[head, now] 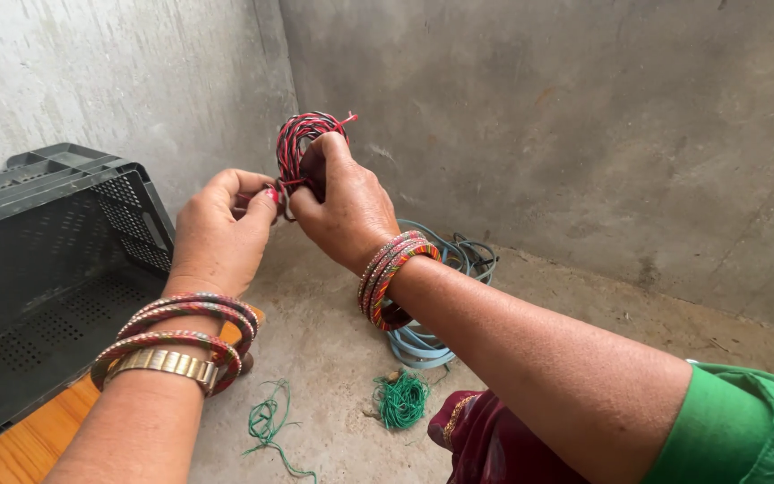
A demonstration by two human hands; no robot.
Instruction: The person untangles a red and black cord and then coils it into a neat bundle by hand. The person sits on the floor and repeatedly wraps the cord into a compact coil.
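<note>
Between both hands' fingers point(262, 199), pinched tight, sits a red-and-black wire coil point(297, 143).

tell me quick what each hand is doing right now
Left hand: fingers pinched shut on the red-and-black wire coil at its lower edge.
Right hand: closed around the same coil, holding it up.

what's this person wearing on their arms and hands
Left hand: painted red nails; the wrist carries a stack of red multicoloured bangles and a gold metal band. Right hand: similar red patterned bangles on the wrist, forearm bare up to a green sleeve.
</note>
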